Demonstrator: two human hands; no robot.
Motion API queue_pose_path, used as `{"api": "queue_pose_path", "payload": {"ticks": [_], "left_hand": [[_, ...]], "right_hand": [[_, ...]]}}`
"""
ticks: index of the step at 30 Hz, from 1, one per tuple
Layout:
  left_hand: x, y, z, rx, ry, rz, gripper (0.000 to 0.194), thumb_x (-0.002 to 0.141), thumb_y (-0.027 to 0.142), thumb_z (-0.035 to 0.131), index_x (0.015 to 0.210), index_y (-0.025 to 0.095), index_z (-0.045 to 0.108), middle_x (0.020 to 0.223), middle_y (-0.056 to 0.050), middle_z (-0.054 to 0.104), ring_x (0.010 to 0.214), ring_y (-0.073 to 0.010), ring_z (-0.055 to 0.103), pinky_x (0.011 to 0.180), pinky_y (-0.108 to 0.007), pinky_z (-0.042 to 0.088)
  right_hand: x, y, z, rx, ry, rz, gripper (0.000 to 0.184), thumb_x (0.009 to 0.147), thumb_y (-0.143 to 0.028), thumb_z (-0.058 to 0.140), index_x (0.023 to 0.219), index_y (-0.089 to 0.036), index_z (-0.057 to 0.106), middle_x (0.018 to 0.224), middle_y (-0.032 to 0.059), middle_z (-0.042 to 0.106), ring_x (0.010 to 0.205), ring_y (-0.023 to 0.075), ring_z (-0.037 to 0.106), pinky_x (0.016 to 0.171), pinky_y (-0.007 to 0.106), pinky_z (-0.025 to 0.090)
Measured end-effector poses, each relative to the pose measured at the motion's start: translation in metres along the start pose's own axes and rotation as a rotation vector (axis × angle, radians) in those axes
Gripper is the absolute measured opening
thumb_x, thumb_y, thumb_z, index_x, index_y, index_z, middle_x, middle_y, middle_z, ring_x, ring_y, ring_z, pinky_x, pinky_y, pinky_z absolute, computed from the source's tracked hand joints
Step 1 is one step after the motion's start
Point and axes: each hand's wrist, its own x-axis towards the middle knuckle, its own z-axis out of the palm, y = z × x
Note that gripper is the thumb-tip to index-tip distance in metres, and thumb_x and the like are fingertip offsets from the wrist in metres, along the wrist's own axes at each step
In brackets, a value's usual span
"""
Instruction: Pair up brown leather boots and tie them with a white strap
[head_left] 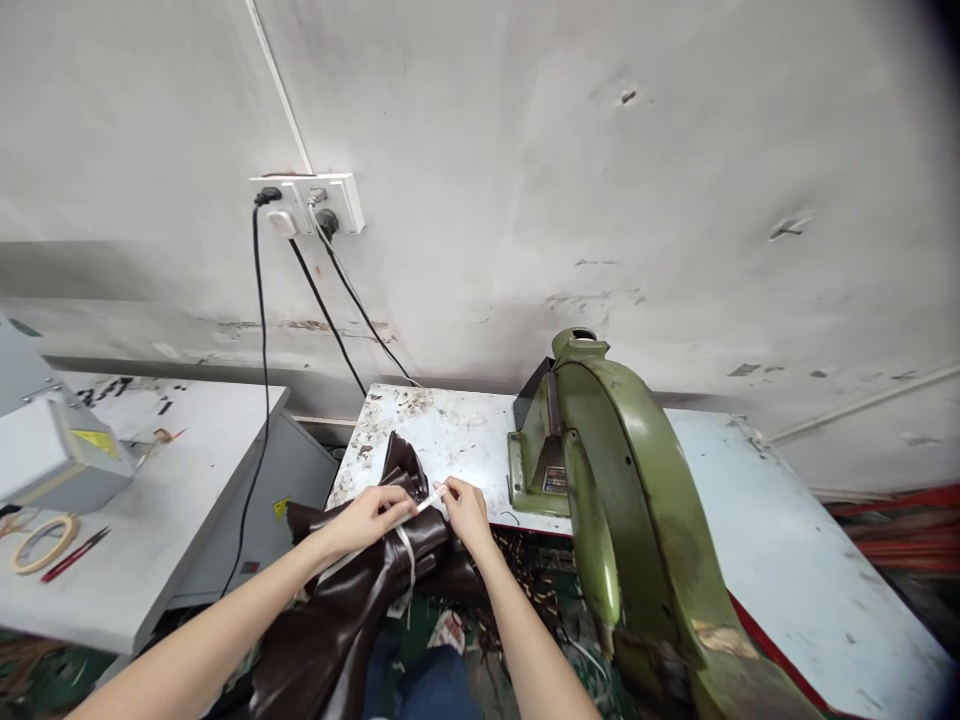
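A dark brown leather boot shaft [345, 610] lies across my lap, its top reaching the front edge of a white worktable [450, 440]. My left hand [371, 517] is closed on the boot's upper edge, fingers curled over the leather. My right hand [465, 510] pinches the end of a thin white strip [427, 503] that runs between both hands and hangs down over the leather. Both forearms reach in from below.
A green machine [607, 500] stands on the table just right of my hands. On the left is a second white table [150, 520] with a grey box [52, 450], a tape roll [41, 543] and a red pen [75, 554]. Black cables [262, 380] hang from a wall socket [307, 205].
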Motion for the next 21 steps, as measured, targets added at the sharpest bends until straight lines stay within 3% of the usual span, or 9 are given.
{"api": "queue_pose_path", "payload": {"ticks": [3,8,11,13,16,19,21], "left_hand": [[0.009,-0.001,0.008,-0.15,-0.019,-0.065,0.055,0.102,0.059,0.034,0.083,0.015,0.061,0.079,-0.002,0.062,0.076,-0.0163,0.061,0.077,-0.035,0.052],[-0.009,-0.01,0.019,-0.22,-0.021,-0.156,0.054,0.098,0.064,0.042,0.075,0.016,0.056,0.069,0.001,0.052,0.065,-0.014,0.053,0.068,-0.031,0.047],[-0.01,-0.014,0.015,-0.205,-0.008,-0.192,0.053,0.098,0.062,0.042,0.074,0.017,0.054,0.068,0.002,0.05,0.065,-0.0141,0.052,0.069,-0.031,0.046],[-0.003,-0.016,0.011,-0.187,-0.017,-0.208,0.05,0.099,0.059,0.044,0.073,0.017,0.053,0.067,0.003,0.05,0.063,-0.0137,0.051,0.069,-0.031,0.046],[0.008,-0.016,0.007,-0.177,-0.076,-0.196,0.047,0.098,0.057,0.049,0.074,0.016,0.055,0.065,0.003,0.05,0.062,-0.0135,0.052,0.068,-0.031,0.047],[0.01,-0.016,0.005,-0.186,-0.088,-0.152,0.044,0.095,0.056,0.054,0.083,0.015,0.06,0.078,0.0,0.059,0.073,-0.0158,0.058,0.073,-0.033,0.051],[0.006,-0.02,0.005,-0.193,-0.061,-0.124,0.043,0.095,0.057,0.054,0.089,0.015,0.061,0.088,-0.003,0.062,0.083,-0.0181,0.061,0.08,-0.037,0.052]], "right_hand": [[0.007,-0.001,0.002,0.059,-0.014,0.094,0.039,0.099,-0.045,0.056,0.076,-0.015,0.06,0.067,-0.0038,0.056,0.061,0.0112,0.056,0.062,0.027,0.05],[0.008,0.012,0.015,0.116,-0.09,0.252,0.038,0.098,-0.044,0.058,0.076,-0.014,0.061,0.064,-0.0047,0.056,0.052,0.0084,0.051,0.052,0.022,0.046],[0.01,0.004,0.001,0.129,-0.135,0.242,0.039,0.099,-0.045,0.057,0.075,-0.014,0.059,0.062,-0.0056,0.054,0.049,0.0078,0.049,0.051,0.022,0.044],[0.013,-0.017,-0.019,0.128,-0.15,0.166,0.041,0.1,-0.046,0.054,0.074,-0.015,0.059,0.061,-0.0055,0.053,0.051,0.0086,0.049,0.054,0.024,0.046],[0.014,-0.068,-0.046,0.114,-0.188,-0.025,0.043,0.099,-0.048,0.055,0.072,-0.016,0.059,0.063,-0.0043,0.055,0.059,0.0115,0.054,0.064,0.028,0.048],[0.008,-0.124,-0.048,0.099,-0.261,-0.202,0.037,0.095,-0.042,0.062,0.069,-0.017,0.058,0.067,-0.0032,0.057,0.07,0.0145,0.057,0.08,0.036,0.049],[0.003,-0.147,-0.039,0.122,-0.299,-0.265,0.032,0.094,-0.035,0.063,0.069,-0.017,0.057,0.074,-0.0013,0.059,0.079,0.0163,0.059,0.088,0.04,0.048]]}}
